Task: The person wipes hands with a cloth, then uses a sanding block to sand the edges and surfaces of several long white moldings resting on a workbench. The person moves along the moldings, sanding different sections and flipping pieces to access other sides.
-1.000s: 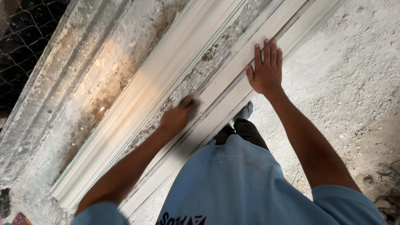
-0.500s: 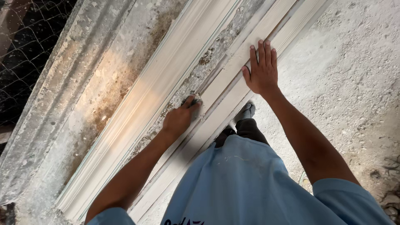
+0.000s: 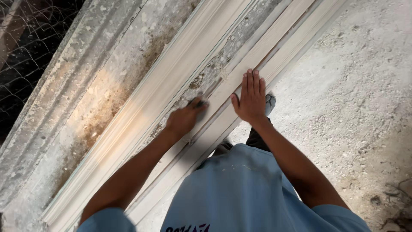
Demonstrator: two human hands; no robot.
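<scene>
Since a moment ago my right hand (image 3: 251,96) has slid down the long white moulding (image 3: 141,124) and now rests closer to my left hand (image 3: 185,118). The right hand lies flat, fingers spread open, pressing the moulding's near flat band to steady it. My left grip is curled shut around a small dark pad (image 3: 198,103), held against the pitted, grey-stained middle groove. To rub well, I judge, keep the pad flat in the groove and stroke along its length with even pressure. The moulding lies slantwise on a rough concrete ledge (image 3: 81,86).
</scene>
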